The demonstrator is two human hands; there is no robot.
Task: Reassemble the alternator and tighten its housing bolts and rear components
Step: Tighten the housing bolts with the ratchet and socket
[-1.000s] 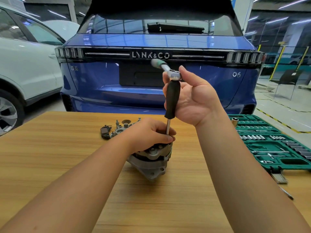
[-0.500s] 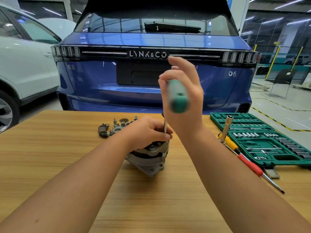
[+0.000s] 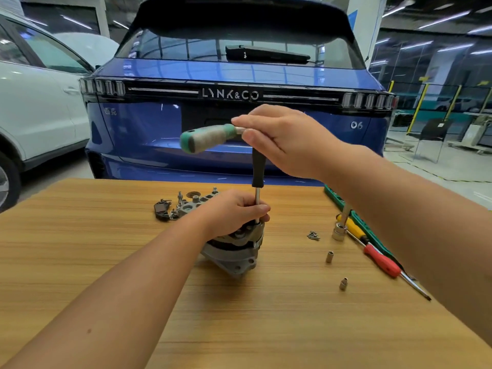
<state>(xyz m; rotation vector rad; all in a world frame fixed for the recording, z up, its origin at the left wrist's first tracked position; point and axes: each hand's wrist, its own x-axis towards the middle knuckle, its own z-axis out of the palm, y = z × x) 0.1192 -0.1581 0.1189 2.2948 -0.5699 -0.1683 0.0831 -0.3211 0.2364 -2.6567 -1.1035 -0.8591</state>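
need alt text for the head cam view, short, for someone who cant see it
A person's left hand steadies an alternator on a wooden table while the right hand holds a green-handled ratchet atop a vertical extension set on it. Loose sockets, screwdrivers and spare parts lie around; a blue car is behind.

A car workshop or service hall. A blue car [image 3: 234, 115] stands tail-on just behind a wooden table [image 3: 80, 262], with a white car [image 3: 34, 102] beside it on the left. Ceiling strip lights run overhead; glass partitions and yellow posts [image 3: 415, 107] line the polished floor at the right. On the table lie a green socket set case [image 3: 370, 230], a red-handled screwdriver [image 3: 383, 262], loose sockets [image 3: 329, 256] and small screws [image 3: 313, 235]
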